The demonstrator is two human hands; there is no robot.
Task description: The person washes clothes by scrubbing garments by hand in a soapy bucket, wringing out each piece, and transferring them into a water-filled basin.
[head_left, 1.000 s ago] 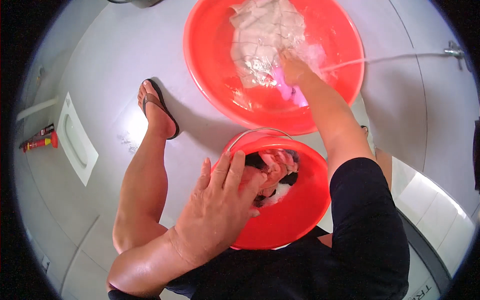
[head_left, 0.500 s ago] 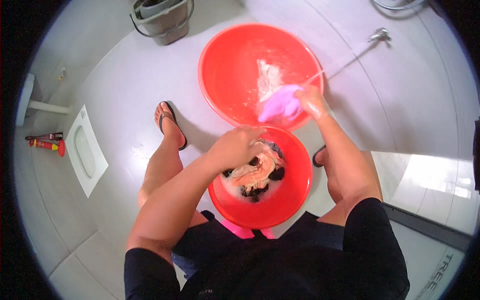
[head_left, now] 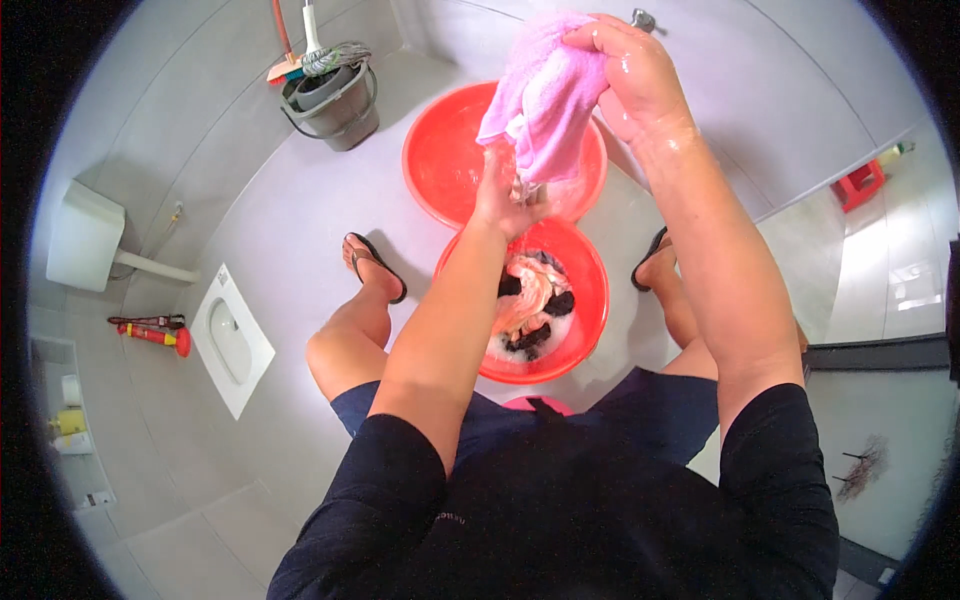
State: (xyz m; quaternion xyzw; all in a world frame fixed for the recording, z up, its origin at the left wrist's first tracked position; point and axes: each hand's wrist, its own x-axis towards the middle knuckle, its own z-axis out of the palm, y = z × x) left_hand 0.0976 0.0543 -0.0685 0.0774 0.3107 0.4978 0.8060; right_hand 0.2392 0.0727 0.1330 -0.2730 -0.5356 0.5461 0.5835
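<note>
My right hand is raised at the upper middle, its fingers closed on a wet pink cloth that hangs down from them. Just below the cloth is my left hand, palm turned up and fingers apart; whether it touches the cloth's lower edge I cannot tell. Beneath both hands stands a large red basin, partly covered by the cloth and my hands. Nearer to me, a smaller red basin contains soapy water, a peach-coloured garment and black pieces of clothing.
A grey mop bucket with a mop and a brush stands at the far left. A tap juts from the wall behind the cloth. Left of me is a squat toilet, with a red-and-yellow bottle beside it.
My right hand has lifted the pink cloth up from the large basin. My left hand has moved from the clothes in the small basin to below the cloth.
</note>
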